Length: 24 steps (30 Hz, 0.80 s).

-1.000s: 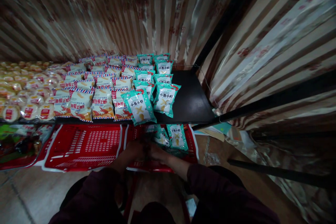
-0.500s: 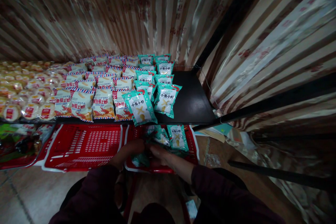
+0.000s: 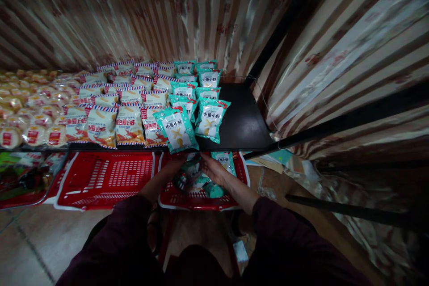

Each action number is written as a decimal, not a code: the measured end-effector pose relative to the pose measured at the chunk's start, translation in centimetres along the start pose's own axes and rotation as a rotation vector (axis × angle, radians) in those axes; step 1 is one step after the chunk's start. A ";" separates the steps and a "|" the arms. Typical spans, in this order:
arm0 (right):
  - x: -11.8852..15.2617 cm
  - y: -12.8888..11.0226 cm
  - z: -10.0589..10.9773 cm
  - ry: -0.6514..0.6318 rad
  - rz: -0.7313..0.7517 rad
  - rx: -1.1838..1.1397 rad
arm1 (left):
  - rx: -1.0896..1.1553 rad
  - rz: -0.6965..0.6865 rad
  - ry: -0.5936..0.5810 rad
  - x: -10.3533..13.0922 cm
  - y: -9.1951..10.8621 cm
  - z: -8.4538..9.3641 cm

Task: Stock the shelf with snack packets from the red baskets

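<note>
My left hand [image 3: 173, 167] and my right hand [image 3: 213, 170] are closed on the two sides of a teal snack bag [image 3: 191, 172], above the right red basket [image 3: 245, 174]. The bag is dark and blurred, and the left fingertips are partly hidden. Another teal bag [image 3: 225, 161] lies in the basket behind my right hand, and more lie beneath. Just ahead, a front teal bag [image 3: 176, 129] leans at the edge of the black shelf [image 3: 243, 116]. Beside it stands one more teal bag [image 3: 211, 119], heading a row of the same kind.
Left of the teal rows stand several striped-edge snack bags [image 3: 130, 124], then round packaged snacks [image 3: 35, 135]. A second red basket [image 3: 107, 178] sits below the shelf, with a basket of mixed packets [image 3: 25, 176] further left. Black frame bars [image 3: 338, 127] cross the right side.
Both hands have risen from low in the basket toward the shelf edge, with a teal bag between them. The view has shifted slightly, so the shelf appears higher.
</note>
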State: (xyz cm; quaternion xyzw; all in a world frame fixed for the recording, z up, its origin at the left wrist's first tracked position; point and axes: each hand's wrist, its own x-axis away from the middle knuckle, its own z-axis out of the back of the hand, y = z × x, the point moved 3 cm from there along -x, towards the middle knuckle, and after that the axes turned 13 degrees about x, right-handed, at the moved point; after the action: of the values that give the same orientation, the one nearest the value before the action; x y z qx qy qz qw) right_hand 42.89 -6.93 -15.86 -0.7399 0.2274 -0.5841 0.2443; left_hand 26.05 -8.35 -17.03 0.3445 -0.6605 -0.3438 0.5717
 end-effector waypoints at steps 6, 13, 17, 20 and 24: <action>-0.3 0.4 0.1 -0.114 0.194 0.032 | 0.222 0.074 0.010 0.7 0.1 -1.7; -0.4 0.5 0.9 0.005 0.277 0.239 | 0.150 0.105 0.137 0.5 -0.1 -1.3; 0.2 -0.2 0.9 0.074 0.353 0.301 | 0.260 0.064 0.076 0.5 0.3 -1.8; 0.5 -0.4 1.1 0.176 0.399 0.443 | 0.334 0.056 0.095 0.8 0.9 -2.3; 0.8 -0.7 1.9 0.333 0.411 0.677 | 0.443 0.101 -0.042 2.0 2.2 -3.9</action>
State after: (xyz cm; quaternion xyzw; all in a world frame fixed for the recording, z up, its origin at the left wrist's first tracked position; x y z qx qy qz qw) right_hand 44.96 -6.67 -15.20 -0.4531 0.2019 -0.6765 0.5443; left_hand 29.58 -9.15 -13.72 0.4209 -0.7480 -0.1686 0.4847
